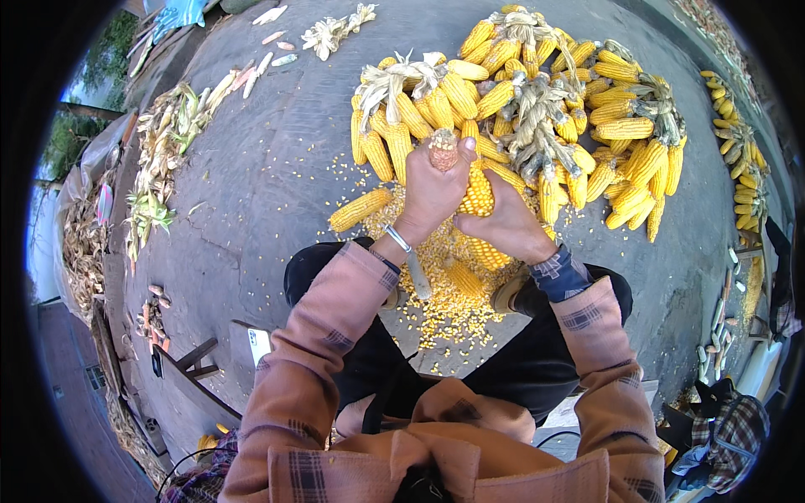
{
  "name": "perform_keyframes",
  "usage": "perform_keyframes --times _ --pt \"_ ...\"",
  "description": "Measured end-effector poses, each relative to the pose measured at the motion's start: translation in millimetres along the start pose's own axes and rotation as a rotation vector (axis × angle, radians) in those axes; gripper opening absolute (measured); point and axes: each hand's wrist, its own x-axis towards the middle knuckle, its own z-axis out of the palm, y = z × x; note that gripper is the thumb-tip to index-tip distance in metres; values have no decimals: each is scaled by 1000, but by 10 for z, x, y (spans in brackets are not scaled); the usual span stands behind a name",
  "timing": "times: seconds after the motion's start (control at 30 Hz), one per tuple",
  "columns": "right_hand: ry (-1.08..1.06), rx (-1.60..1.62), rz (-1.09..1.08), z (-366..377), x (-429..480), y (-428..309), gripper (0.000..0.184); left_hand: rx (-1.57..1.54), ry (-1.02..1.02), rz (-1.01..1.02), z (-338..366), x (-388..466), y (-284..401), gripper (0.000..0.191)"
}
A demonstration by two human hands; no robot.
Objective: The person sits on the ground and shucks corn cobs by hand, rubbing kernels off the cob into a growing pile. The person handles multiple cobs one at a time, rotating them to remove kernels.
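My left hand is closed around a reddish, mostly stripped corn cob, with some pale kernels left near its tip. In my right hand is a yellow ear of corn, pressed close against the left hand's cob. Loose kernels lie heaped on the ground below, between my feet. On that heap rest another yellow ear, a partly hidden ear and a bare greyish cob. One more ear lies at the heap's left edge.
Braided bunches of corn ears are piled just beyond my hands. Husks line the left side of the concrete floor. A phone lies on a bench at my left. Co-workers sit behind me on both sides, one in a checked sleeve.
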Motion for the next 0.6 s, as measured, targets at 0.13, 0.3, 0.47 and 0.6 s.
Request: perform_keyframes --times 0.13,0.3,0.47,0.6 --pt "-232 695 286 -81 -29 -106 68 -62 -66 -222 -157 91 114 29" --pt "-133 637 214 -138 -45 -28 73 -380 -162 -237 -261 230 47 26" --pt "242 -220 -32 -35 -11 -138 66 -319 -334 -181 -249 179 173 26" --pt "245 -350 -27 102 -42 -162 63 -77 -154 -112 -123 56 129 16"
